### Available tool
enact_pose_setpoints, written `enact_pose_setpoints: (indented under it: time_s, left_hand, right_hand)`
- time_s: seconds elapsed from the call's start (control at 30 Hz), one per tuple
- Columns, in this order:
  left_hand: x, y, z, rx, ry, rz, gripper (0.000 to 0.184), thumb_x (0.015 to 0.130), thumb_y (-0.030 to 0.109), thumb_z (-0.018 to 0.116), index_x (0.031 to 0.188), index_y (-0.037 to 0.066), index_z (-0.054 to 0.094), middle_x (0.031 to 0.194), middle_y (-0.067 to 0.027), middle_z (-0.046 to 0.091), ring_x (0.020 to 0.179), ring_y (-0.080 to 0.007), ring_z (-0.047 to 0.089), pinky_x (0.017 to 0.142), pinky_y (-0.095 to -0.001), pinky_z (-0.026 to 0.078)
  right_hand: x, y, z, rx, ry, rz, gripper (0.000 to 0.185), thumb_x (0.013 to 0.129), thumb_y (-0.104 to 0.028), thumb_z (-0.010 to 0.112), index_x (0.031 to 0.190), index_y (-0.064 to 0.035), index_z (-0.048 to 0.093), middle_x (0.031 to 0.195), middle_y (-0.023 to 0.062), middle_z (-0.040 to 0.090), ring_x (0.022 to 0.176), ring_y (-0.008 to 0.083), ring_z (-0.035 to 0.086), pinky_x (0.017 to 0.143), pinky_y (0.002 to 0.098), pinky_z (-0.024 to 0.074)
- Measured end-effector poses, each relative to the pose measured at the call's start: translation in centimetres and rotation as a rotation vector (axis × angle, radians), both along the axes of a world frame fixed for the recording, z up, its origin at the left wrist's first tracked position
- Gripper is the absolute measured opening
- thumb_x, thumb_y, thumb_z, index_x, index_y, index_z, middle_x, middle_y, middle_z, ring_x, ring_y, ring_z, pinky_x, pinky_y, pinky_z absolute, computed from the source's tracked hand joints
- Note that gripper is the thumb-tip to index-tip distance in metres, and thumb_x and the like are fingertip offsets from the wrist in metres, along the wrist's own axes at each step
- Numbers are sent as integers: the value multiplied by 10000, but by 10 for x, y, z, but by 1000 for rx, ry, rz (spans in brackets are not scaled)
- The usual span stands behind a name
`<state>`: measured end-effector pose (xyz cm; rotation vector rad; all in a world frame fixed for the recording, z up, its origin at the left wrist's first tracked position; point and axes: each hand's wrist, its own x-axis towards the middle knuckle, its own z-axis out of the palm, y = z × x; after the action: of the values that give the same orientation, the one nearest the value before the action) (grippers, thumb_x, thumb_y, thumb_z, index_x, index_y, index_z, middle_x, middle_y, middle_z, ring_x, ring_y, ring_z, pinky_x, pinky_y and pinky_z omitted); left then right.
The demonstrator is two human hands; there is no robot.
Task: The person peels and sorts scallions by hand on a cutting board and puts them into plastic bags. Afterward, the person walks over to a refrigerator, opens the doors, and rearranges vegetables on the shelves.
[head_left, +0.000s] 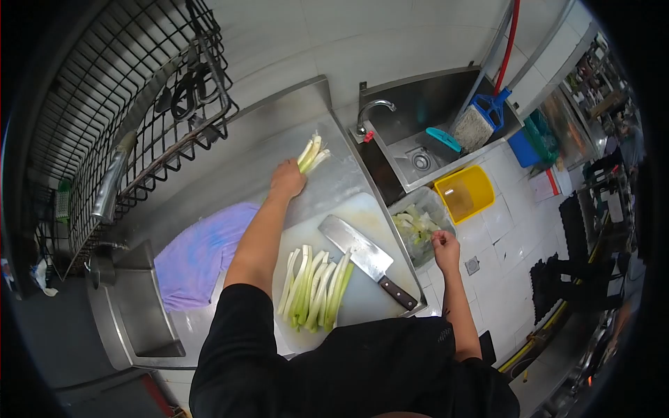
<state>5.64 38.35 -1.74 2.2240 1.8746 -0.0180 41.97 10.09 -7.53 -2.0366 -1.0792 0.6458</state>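
My left hand [288,178] is closed around the near end of a small bunch of leeks [313,156] on the steel counter. My right hand [444,247] is held over the edge of a clear bin [449,207] with pale green trimmings [417,226] inside. Its fingers are pinched together, and whatever may be between them is too small to make out. On the white cutting board [369,292], several trimmed leek stalks [313,289] lie side by side. A cleaver [359,247] rests beside them, its dark handle towards the board's near right corner.
A purple cloth [202,258] lies left of the board, by a small sink [143,306]. A wire rack [160,90] hangs at upper left. Beyond the bin are a sink with a tap [376,108], a yellow tub [481,184] and a blue broom [481,122].
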Motion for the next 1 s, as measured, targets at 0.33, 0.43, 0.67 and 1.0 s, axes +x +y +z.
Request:
enact_pose_setpoints:
  time_s: [0.33, 0.43, 0.67, 1.0]
  left_hand:
    - [66, -111, 116, -188, -1041, 42, 269, 786, 113, 648, 1018, 10, 560, 853, -37, 618, 740, -116, 568, 680, -270, 470]
    - [90, -159, 126, -209, -1252, 44, 277, 778, 109, 683, 1008, 15, 559, 854, -19, 608, 737, -102, 559, 672, -258, 468]
    - [91, -215, 99, -404, -1558, 363, 302, 789, 139, 700, 1019, 32, 538, 831, 7, 562, 755, -87, 517, 692, -254, 435]
    - [156, -244, 103, -378, -1706, 377, 259, 805, 91, 661, 1021, 24, 536, 882, -30, 589, 751, -117, 567, 674, -266, 463]
  right_hand:
    - [-121, 105, 131, 290, 877, 421, 322, 846, -146, 618, 1131, -17, 541, 877, 27, 615, 795, 105, 577, 705, 229, 477]
    - [-136, 117, 161, 333, 986, 472, 287, 855, -167, 612, 1092, -17, 552, 855, 22, 607, 782, 82, 562, 675, 223, 465]
    - [-72, 109, 130, 486, 621, 453, 196, 871, -222, 588, 875, -26, 601, 677, -19, 548, 608, 65, 491, 547, 245, 415]
    - [-27, 72, 141, -73, 1074, 607, 406, 876, -284, 575, 1168, -7, 527, 938, 99, 630, 863, 149, 595, 689, 295, 491]
